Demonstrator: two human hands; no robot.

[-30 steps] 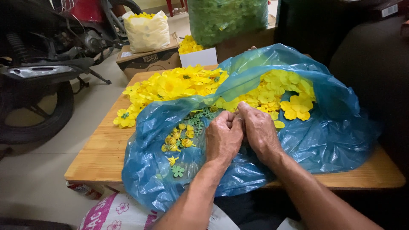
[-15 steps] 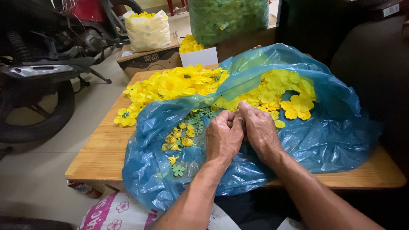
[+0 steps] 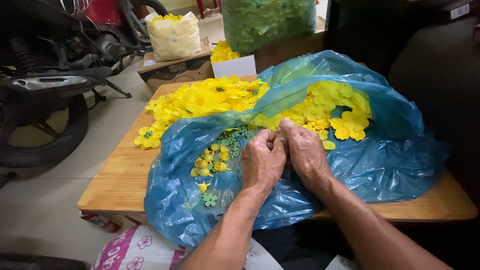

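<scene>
motorbike, cardboard box, green-filled bag

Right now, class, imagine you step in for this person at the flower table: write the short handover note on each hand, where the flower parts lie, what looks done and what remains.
Left hand: closed, fingertips pinched against the right hand; whatever it holds is hidden.
Right hand: closed likewise over the blue plastic bag, meeting the left.
Parts: yellow stamen pieces and small green calyx pieces lie on the bag left of the hands; loose yellow petals lie to the right.
Done: a heap of assembled yellow flowers on the wooden table.
Left: many loose petals, stamens and green pieces appear unassembled.
</scene>
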